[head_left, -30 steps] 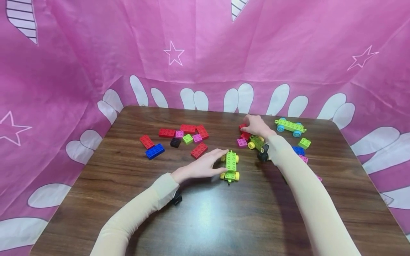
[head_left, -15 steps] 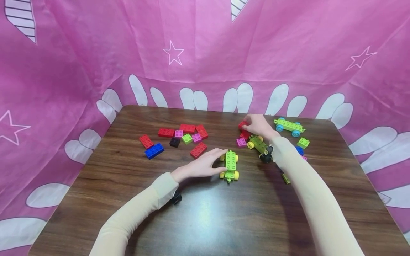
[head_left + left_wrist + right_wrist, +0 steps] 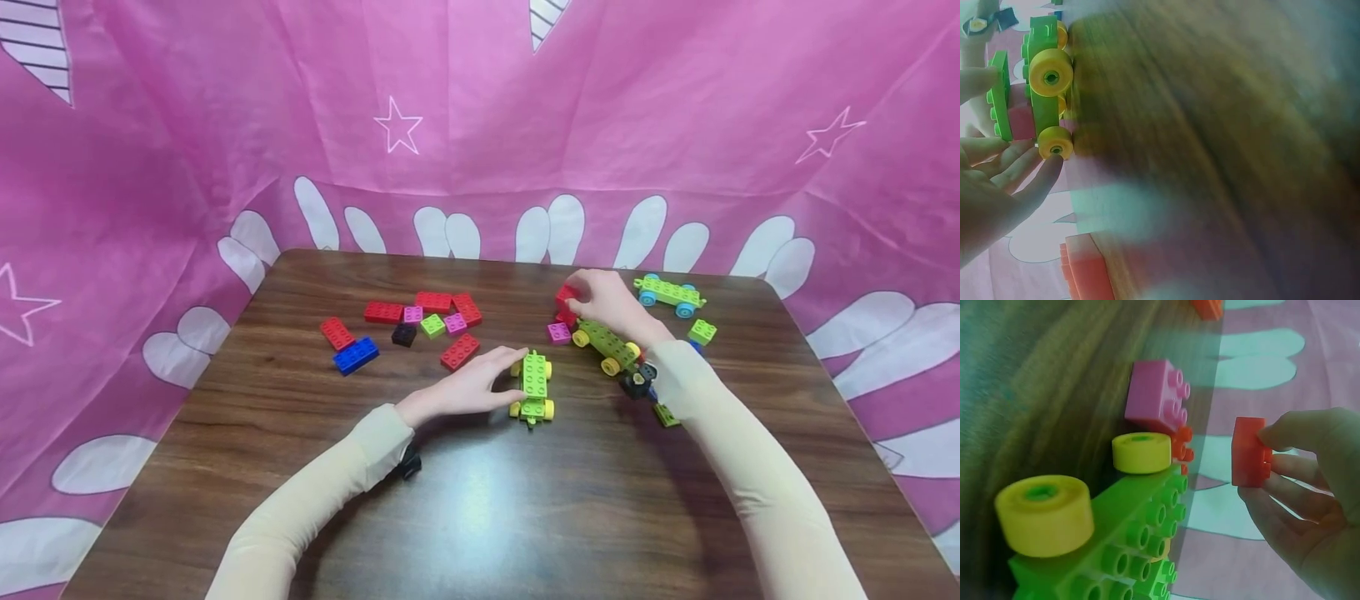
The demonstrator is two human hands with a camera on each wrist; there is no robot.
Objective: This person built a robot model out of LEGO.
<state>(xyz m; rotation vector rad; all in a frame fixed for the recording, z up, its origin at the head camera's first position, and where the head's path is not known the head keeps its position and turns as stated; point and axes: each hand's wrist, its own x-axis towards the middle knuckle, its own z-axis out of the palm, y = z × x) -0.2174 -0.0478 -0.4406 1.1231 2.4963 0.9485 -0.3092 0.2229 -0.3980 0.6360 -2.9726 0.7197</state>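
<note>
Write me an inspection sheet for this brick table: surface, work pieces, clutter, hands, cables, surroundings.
Surface: dark wooden table, glossy, bare at the near edge.
Job's things: small red brick pinched in the right hand; green wheeled base with yellow wheels touched by the left hand.
Clutter: second green wheeled base under the right wrist; blue-wheeled green base at the back; red bricks, blue brick, pink brick scattered.
Hands: left fingers straight against a yellow wheel; right curled round the brick.
Cables: nothing seen.
Surroundings: pink cloth backdrop with stars.
</note>
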